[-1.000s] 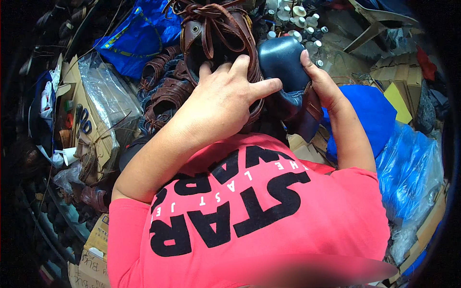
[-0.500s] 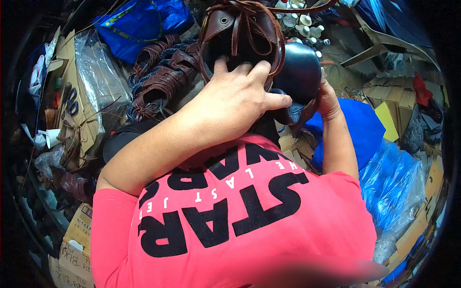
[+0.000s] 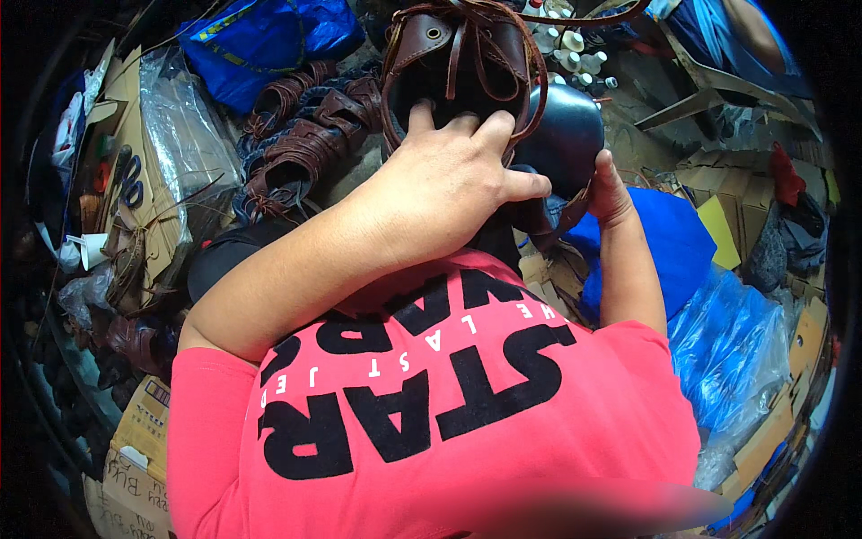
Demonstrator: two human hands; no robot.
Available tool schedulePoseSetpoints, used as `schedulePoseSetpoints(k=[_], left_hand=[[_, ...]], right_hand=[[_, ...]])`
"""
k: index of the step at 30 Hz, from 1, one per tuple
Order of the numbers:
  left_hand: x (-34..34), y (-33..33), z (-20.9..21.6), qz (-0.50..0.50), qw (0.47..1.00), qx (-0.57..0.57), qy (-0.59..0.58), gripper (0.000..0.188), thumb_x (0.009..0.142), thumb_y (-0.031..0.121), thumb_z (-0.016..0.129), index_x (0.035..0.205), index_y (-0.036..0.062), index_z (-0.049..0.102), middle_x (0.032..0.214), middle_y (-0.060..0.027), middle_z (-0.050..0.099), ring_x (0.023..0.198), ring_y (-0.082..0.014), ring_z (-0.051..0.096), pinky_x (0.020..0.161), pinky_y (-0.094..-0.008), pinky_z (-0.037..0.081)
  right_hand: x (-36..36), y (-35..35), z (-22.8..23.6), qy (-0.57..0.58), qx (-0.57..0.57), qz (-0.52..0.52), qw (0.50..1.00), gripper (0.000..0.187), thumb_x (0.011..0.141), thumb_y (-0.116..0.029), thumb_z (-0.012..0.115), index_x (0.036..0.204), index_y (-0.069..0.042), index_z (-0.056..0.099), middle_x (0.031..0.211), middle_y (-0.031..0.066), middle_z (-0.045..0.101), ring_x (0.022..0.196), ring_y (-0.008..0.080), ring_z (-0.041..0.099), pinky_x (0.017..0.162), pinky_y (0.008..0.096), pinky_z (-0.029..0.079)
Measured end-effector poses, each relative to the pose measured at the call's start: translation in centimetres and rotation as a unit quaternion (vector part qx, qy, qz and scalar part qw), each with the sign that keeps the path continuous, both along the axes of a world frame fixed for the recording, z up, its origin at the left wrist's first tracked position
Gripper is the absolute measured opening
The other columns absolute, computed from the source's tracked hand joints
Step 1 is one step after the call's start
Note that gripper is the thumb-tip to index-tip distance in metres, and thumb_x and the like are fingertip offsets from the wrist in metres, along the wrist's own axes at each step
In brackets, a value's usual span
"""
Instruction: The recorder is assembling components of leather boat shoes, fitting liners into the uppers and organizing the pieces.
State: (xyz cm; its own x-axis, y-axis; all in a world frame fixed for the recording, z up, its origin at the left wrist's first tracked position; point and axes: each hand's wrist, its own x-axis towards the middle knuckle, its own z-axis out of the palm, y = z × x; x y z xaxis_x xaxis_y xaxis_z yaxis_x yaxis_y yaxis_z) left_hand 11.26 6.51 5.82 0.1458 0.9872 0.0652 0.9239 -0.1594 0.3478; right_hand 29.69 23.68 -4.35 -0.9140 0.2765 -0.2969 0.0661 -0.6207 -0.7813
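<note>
A brown leather shoe with a lace tied in a bow is held up at the top middle. My left hand reaches into its dark opening; the fingertips are hidden inside and the thumb points right. Beside the shoe, on the right, is a dark, glossy, rounded piece, whose exact kind I cannot make out. My right hand grips its right edge, thumb raised, other fingers hidden behind it. A long brown lace trails from the shoe toward the upper right.
Several brown strappy leather shoes lie in a row on the left. A blue bag stands behind them. Small bottles cluster beyond the shoe. Scissors lie by cardboard on the left; blue plastic sheeting lies on the right.
The shoe and my left hand have shifted slightly right. My right thumb has come away from the glossy piece's edge. At the upper right, more of a bare limb beside blue cloth shows.
</note>
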Motion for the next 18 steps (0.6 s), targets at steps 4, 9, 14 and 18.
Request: schedulePoseSetpoints(k=[4, 9, 14, 18], left_hand=[[-0.2, -0.3, 0.4, 0.016, 0.999, -0.015, 0.035, 0.055, 0.071, 0.008, 0.062, 0.120, 0.0300, 0.051, 0.104, -0.0147, 0.048, 0.097, -0.0295, 0.053, 0.080, -0.0443, 0.039], [-1.8, -2.2, -1.3, 0.086, 0.975, 0.095, -0.182, 0.065, 0.061, 0.006, 0.073, 0.117, 0.0069, 0.040, 0.100, -0.0114, 0.053, 0.088, -0.0289, 0.056, 0.079, -0.0375, 0.042], [-2.7, -3.6, -1.3, 0.149, 0.956, 0.074, -0.240, 0.063, 0.061, 0.014, 0.077, 0.113, 0.0035, 0.044, 0.096, -0.0136, 0.054, 0.087, -0.0300, 0.056, 0.079, -0.0344, 0.044], [-2.9, -3.7, -0.6, 0.109, 0.977, 0.037, -0.178, 0.068, 0.060, 0.026, 0.079, 0.113, 0.0011, 0.043, 0.091, -0.0187, 0.052, 0.086, -0.0354, 0.053, 0.077, -0.0373, 0.043]], right_hand=[[0.4, 0.6, 0.1, -0.051, 0.002, -0.031, 0.998, 0.087, 0.074, -0.065, 0.053, 0.133, -0.004, 0.035, 0.127, 0.0155, 0.048, 0.113, 0.0299, 0.050, 0.095, 0.0433, 0.041], [3.1, 4.3, -3.6, -0.217, 0.020, -0.120, 0.969, 0.072, 0.078, -0.052, 0.058, 0.128, -0.004, 0.042, 0.117, 0.0134, 0.055, 0.104, 0.0245, 0.056, 0.089, 0.0362, 0.044], [1.6, 2.9, -10.5, -0.367, 0.309, -0.059, 0.876, 0.074, 0.072, -0.041, 0.070, 0.126, 0.001, 0.042, 0.112, 0.0136, 0.056, 0.102, 0.0207, 0.052, 0.089, 0.0305, 0.040], [2.1, 2.3, -18.8, -0.458, 0.457, 0.039, 0.761, 0.073, 0.068, -0.039, 0.071, 0.129, -0.010, 0.042, 0.113, 0.0168, 0.056, 0.108, 0.0276, 0.052, 0.090, 0.0321, 0.040]])
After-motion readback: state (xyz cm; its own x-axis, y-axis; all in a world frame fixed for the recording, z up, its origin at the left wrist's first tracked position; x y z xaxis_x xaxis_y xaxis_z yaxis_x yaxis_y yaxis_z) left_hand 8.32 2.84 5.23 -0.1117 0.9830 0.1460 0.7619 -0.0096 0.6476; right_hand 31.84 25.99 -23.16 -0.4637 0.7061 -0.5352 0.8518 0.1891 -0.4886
